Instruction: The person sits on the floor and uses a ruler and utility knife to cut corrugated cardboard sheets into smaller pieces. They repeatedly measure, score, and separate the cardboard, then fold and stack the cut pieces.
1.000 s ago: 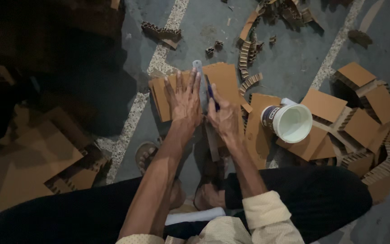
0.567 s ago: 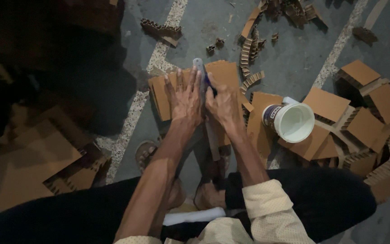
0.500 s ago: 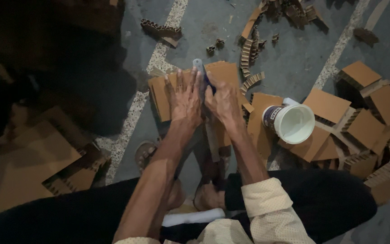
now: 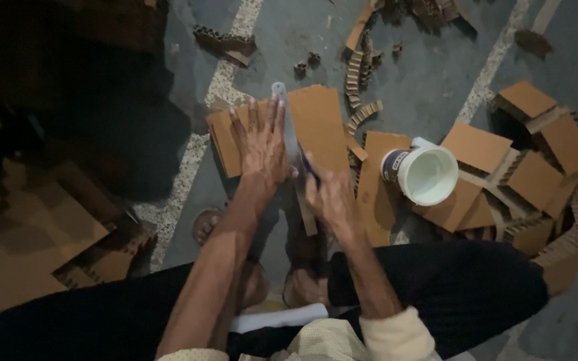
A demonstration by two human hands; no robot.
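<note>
The grey floor [image 4: 429, 73] held scattered cardboard. At centre frame lay a cardboard sheet [image 4: 319, 124]; the left hand [image 4: 261, 144] pressed flat, fingers spread, on it. The right hand [image 4: 329, 197] clenched a blue-handled knife [image 4: 308, 167] beside a metal ruler [image 4: 287, 124].

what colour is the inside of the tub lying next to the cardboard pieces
White, perhaps faintly greenish; the tub lies tipped with its open mouth up, clearest in the head view.

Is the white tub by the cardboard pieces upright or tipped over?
Tipped. The white tub lies on cardboard pieces, its open mouth facing the camera, its inside looking empty.
</note>
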